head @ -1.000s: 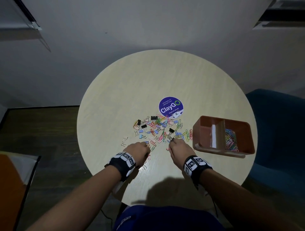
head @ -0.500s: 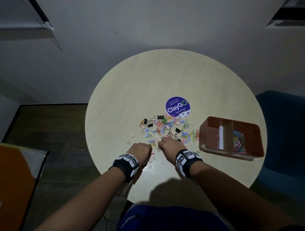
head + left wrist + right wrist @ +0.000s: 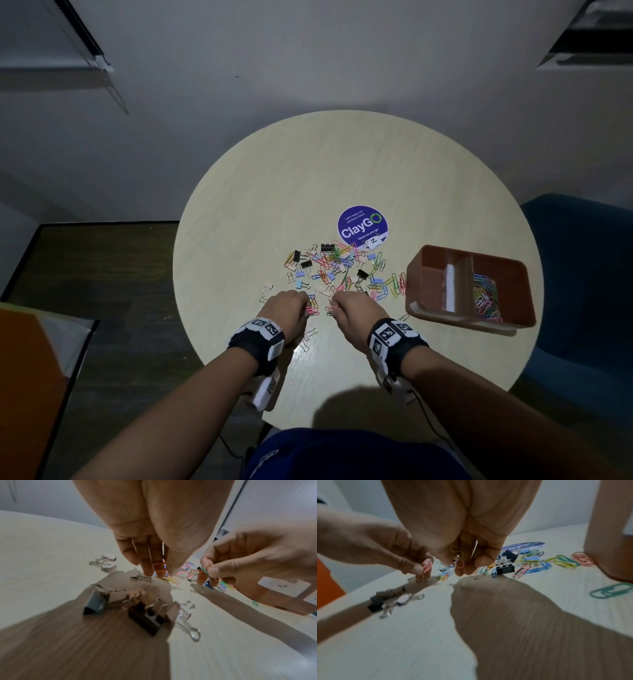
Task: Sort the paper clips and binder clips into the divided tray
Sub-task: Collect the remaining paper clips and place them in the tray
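A round table fills the middle of the head view. A purple sticker sits on it.

On the right side of the table is the tray. It has a wall down the middle. The right part holds a heap of colored paper clips. The left part looks like it has no clips yet, only something white leaning by the wall; I cannot tell what it is.

Between the sticker and the hands lies the pile. It is a mix of colored paper clips and binder clips, some black, some blue. A few more binder clips lie close to the table edge, under the left wrist.

The left hand is at the near edge of the pile. Its fingers are pressed together, pinching pink and orange paper clips. The right hand is just beside it, pinching a small bunch of paper clips between thumb and fingers.

So I think the job is only partly done. Some paper clips are in the tray. Many paper clips are left on the table, and it looks like all the binder clips still need to go in.
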